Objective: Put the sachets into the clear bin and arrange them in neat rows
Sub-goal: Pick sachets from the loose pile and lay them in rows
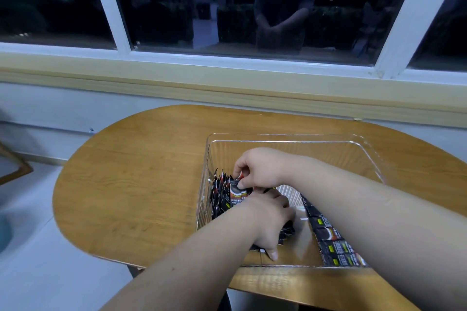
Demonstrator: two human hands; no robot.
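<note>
The oval, wood-grained table (pixel 126 184) is bare on its left half, which leaves easy room for an elbow or for sliding the bin sideways. The clear plastic bin (pixel 278 137), rectangular with ribbed walls, sits right of centre with its near edge close to the table's front edge, so a hard pull toward the body looks risky.

Just inside the bin's left wall are the standing sachets (pixel 219 193), small black printed foil packets set on edge and leaning on the wall, probably so that it props the row.

The right hand (pixel 257 169) reaches across from the right, and its thumb and fingertips pinch the top of a single sachet (pixel 238 190) at the open end of that row, apparently to set it upright against its neighbours.

Just below it, the left hand (pixel 270 219) lies back-up over a loose dark bundle of sachets, likely to brace them. Its fingers bend out of sight, so I cannot tell whether it grips or only presses.

Right of both hands, the bin's floor is open through the middle and back, giving space for more rows.

The flat sachets (pixel 333 242), the same black packets, lie overlapped in a line toward the right wall, partly under the right forearm.
</note>
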